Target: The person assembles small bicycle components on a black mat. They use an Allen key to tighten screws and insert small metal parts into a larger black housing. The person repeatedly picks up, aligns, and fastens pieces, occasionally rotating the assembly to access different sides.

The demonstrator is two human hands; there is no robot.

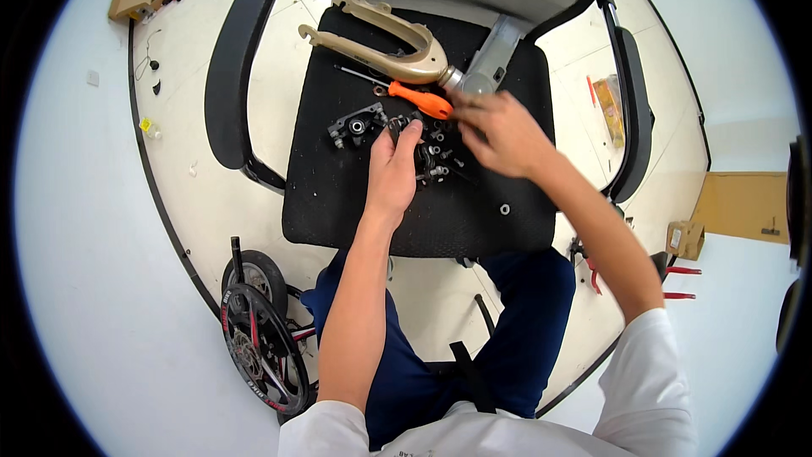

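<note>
The left hand (392, 171) gripped a dark part (396, 126) in its fingers over the seat's (338, 211) middle. The right hand (505, 135), blurred, was beside the screwdriver (420, 100); whether its fingers were closed could not be told. The fork (428, 66) lay toward the far edge, 1 nut (505, 210) toward the near right corner.
</note>
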